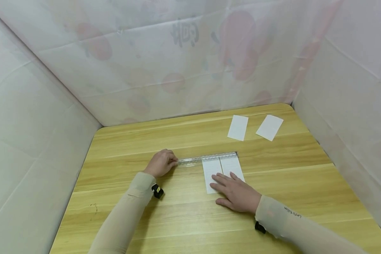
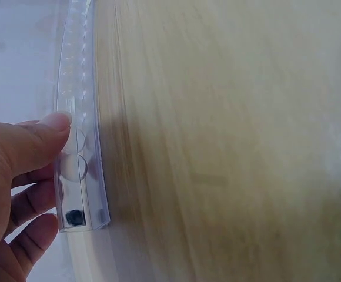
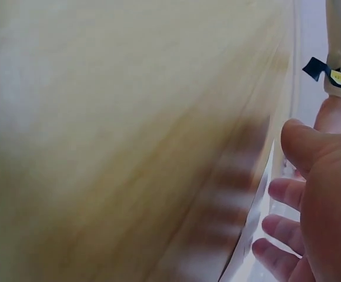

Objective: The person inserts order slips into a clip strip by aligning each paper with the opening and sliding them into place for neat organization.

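Observation:
A long clear plastic ruler (image 1: pixel 206 158) lies across the top edges of two white paper cards, the left card (image 1: pixel 210 173) and the right card (image 1: pixel 233 165), set side by side with a thin gap. My left hand (image 1: pixel 161 163) pinches the ruler's left end between thumb and fingers, seen closely in the left wrist view, where the ruler (image 2: pixel 76 176) shows round marks and a dark spot near its end. Spread over the lower part of the cards is my right hand (image 1: pixel 238 193), fingers extended. The right wrist view shows its fingers (image 3: pixel 285 229) above a white card edge.
Two more white cards, one (image 1: pixel 238 127) upright-set and one (image 1: pixel 269 127) slanted, lie at the back right of the wooden table (image 1: pixel 120 141). Pale printed curtains (image 1: pixel 146 70) hang behind and along both sides.

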`<state>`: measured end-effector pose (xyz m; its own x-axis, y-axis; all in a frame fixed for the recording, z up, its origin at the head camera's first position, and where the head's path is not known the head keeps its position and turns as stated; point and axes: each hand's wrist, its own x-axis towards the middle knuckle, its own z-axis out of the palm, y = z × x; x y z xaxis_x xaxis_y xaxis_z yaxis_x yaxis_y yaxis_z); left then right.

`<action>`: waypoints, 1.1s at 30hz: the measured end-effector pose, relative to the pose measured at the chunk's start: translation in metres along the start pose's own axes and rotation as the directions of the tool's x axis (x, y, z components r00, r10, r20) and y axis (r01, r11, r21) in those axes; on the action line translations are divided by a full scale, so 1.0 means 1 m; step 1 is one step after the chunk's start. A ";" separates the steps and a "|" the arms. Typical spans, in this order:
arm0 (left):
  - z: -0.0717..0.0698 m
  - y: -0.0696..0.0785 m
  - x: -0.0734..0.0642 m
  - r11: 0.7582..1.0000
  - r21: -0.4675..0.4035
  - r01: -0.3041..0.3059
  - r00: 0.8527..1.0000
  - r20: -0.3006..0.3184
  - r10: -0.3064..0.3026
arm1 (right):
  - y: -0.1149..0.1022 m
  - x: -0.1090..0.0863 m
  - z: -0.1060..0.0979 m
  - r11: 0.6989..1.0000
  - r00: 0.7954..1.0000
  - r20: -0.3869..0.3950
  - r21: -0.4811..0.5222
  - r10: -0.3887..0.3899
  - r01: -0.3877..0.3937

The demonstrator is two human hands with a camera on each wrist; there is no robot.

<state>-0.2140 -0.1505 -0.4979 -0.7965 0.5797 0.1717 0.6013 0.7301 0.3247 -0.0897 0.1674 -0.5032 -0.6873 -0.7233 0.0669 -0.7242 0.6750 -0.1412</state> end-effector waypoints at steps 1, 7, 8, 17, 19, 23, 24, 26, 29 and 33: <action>0.000 0.000 0.000 1.000 0.001 -0.002 1.000 -0.003 0.002 | 0.001 0.000 -0.001 1.000 1.000 -0.006 0.008 0.008 -0.008; 0.001 0.001 0.002 1.000 0.005 -0.014 1.000 -0.005 0.014 | 0.028 0.003 -0.016 0.993 0.993 -0.074 0.074 0.095 -0.089; 0.001 0.001 0.002 1.000 0.003 -0.014 1.000 -0.004 0.014 | 0.036 0.004 -0.021 0.989 0.988 -0.091 0.097 0.123 -0.114; -0.002 0.002 0.005 0.999 -0.025 0.038 0.998 0.058 -0.037 | 0.108 0.025 -0.048 0.940 0.942 -0.106 0.160 0.319 -0.301; -0.004 0.000 0.004 0.997 -0.040 0.071 0.994 0.090 -0.068 | 0.116 0.034 -0.048 0.950 0.952 -0.084 0.130 0.294 -0.282; -0.010 -0.006 0.001 0.990 -0.042 0.131 0.980 0.155 -0.123 | 0.124 0.055 -0.046 0.963 0.968 -0.032 0.117 0.248 -0.243; -0.011 -0.007 0.001 0.990 -0.042 0.136 0.977 0.170 -0.127 | 0.126 0.060 -0.047 0.963 0.970 -0.019 0.124 0.243 -0.239; -0.013 -0.006 0.002 0.990 -0.035 0.138 0.972 0.197 -0.128 | 0.129 0.066 -0.046 0.959 0.970 0.013 0.148 0.242 -0.241; -0.013 -0.003 0.004 0.992 -0.015 0.128 0.968 0.221 -0.122 | 0.135 0.069 -0.041 0.951 0.969 0.046 0.184 0.245 -0.249; -0.010 0.003 0.006 0.993 0.029 0.113 0.967 0.227 -0.117 | 0.141 0.065 -0.027 0.926 0.962 0.050 0.262 0.269 -0.273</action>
<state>-0.2178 -0.1485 -0.4868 -0.8259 0.5576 -0.0834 0.5089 0.8010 0.3154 -0.2375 0.2197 -0.4919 -0.8532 -0.5211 -0.0229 -0.4680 0.7842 -0.4075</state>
